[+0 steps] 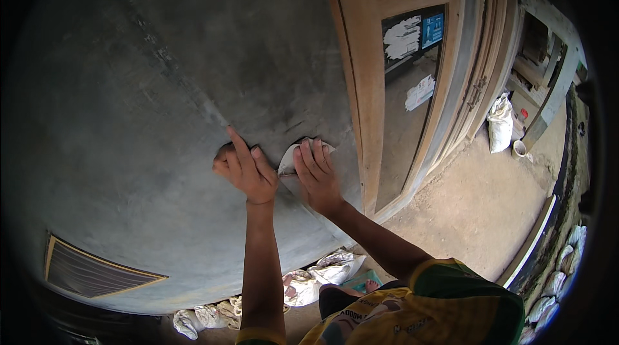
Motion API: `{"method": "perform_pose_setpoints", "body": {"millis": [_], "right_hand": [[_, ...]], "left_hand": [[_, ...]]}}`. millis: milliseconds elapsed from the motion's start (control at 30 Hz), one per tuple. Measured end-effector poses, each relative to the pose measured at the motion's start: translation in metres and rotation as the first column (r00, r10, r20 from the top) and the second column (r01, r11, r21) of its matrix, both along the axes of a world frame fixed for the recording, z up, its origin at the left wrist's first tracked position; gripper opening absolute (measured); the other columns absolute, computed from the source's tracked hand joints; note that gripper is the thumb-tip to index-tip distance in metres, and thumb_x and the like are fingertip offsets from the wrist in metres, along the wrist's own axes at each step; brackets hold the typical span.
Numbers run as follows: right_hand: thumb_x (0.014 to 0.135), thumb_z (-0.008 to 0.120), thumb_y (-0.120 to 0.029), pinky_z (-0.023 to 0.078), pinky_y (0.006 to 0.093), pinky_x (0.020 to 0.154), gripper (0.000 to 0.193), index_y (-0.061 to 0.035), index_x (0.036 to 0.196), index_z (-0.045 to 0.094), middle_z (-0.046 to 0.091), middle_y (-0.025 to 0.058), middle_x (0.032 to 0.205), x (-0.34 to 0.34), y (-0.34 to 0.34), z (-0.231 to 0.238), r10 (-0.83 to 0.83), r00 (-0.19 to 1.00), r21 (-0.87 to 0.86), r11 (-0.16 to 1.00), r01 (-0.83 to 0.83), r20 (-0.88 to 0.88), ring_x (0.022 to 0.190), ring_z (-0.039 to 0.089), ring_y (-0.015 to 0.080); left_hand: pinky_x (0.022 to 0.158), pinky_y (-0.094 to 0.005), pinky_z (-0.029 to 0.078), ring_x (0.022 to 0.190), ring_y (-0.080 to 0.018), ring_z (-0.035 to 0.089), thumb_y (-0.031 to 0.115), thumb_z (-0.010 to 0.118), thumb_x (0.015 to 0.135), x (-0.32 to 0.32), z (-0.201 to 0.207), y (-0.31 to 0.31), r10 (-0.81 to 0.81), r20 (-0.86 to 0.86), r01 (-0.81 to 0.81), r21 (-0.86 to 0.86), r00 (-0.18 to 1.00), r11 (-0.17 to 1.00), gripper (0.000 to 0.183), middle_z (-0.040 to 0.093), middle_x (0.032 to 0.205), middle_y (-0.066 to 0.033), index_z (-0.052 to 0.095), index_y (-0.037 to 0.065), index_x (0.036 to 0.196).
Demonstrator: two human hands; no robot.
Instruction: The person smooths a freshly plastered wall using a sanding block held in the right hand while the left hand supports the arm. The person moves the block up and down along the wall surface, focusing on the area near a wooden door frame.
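— Two hands on the wall, that's what I've got. What's under the right one?

— My right hand (316, 174) lies flat with the fingers spread over a pale, crumpled cloth (288, 159), pressing it against the grey plastered wall (161, 87). The grip there is open-palmed, holding the cloth down rather than pinching it.

— How does the cloth look?

— Off-white, creased, folded into a small wad. It peeks out above and to the left of the fingers, just beside the wooden door frame (361, 106).

— And the left?

— My left hand (244, 167) rests on the wall just beside the cloth, index finger stretched upward, the other fingers curled. I can't tell whether it has hold of anything.

— Anything else near?

— White rags (322, 274) heaped on the ground at the wall's foot, a white sack (500, 122) by the door, a vent grille (97, 274) low on the wall.
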State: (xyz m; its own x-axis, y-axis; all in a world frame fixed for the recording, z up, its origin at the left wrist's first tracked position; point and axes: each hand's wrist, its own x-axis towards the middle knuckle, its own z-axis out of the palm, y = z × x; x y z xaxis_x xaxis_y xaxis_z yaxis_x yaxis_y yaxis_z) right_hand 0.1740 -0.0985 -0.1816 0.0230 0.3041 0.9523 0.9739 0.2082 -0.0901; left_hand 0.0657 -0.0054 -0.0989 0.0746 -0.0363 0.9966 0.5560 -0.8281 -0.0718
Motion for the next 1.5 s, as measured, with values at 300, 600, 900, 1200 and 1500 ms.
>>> {"method": "perform_pose_setpoints", "body": {"millis": [300,600,900,1200,1500], "right_hand": [[0.099,0.060,-0.016,0.025,0.0594,0.122,0.058,0.0033,0.152,0.044,0.038,0.0248,0.161,0.001,0.006,-0.007,0.020,0.983,-0.065,0.997,-0.032,-0.182,0.151,0.031,0.0489],[0.097,0.060,-0.011,0.027,0.0498,0.124,0.060,0.0000,0.154,0.043,0.040,0.0154,0.163,-0.006,0.001,0.016,0.039,0.988,-0.050,0.998,-0.047,-0.151,0.152,0.035,0.0381],[0.094,0.064,-0.009,0.029,0.0496,0.124,0.064,-0.0022,0.154,0.044,0.041,0.0130,0.162,-0.007,-0.007,0.025,-0.003,0.999,-0.073,0.997,0.000,-0.037,0.151,0.036,0.0346],[0.094,0.064,-0.008,0.036,0.0522,0.120,0.059,-0.0043,0.151,0.050,0.045,0.0121,0.161,0.012,-0.008,0.048,-0.037,0.991,0.058,0.997,0.045,-0.129,0.148,0.041,0.0367],[0.096,0.059,-0.003,0.033,0.0552,0.121,0.058,-0.0013,0.152,0.047,0.039,0.0133,0.164,-0.008,-0.003,0.051,-0.032,0.988,0.054,0.998,0.041,-0.153,0.152,0.034,0.0418]], "left_hand": [[0.083,-0.0382,0.034,0.091,-0.0264,0.046,0.016,0.048,0.106,-0.004,0.006,-0.006,-0.033,-0.038,0.032,-0.035,0.999,0.999,0.048,0.058,0.092,-0.0086,0.053,-0.009,0.146],[0.083,-0.0344,0.035,0.083,-0.0200,0.046,0.010,0.061,0.100,-0.026,0.023,-0.020,-0.277,-0.085,0.250,-0.242,0.957,0.938,0.041,0.056,0.076,-0.0020,0.063,-0.004,0.139],[0.085,-0.0340,0.041,0.084,-0.0198,0.046,0.010,0.063,0.100,-0.035,0.034,-0.027,-0.381,-0.052,0.337,-0.365,0.923,0.868,0.039,0.055,0.072,-0.0014,0.065,-0.001,0.138],[0.084,-0.0302,0.038,0.079,-0.0169,0.045,0.010,0.065,0.100,-0.039,0.039,-0.032,-0.419,-0.049,0.367,-0.402,0.906,0.839,0.039,0.055,0.070,-0.0005,0.065,-0.001,0.138],[0.081,-0.0289,0.035,0.076,-0.0153,0.044,0.017,0.064,0.102,-0.041,0.038,-0.031,-0.457,-0.032,0.391,-0.465,0.889,0.794,0.040,0.054,0.068,-0.0006,0.065,-0.002,0.137]]}}
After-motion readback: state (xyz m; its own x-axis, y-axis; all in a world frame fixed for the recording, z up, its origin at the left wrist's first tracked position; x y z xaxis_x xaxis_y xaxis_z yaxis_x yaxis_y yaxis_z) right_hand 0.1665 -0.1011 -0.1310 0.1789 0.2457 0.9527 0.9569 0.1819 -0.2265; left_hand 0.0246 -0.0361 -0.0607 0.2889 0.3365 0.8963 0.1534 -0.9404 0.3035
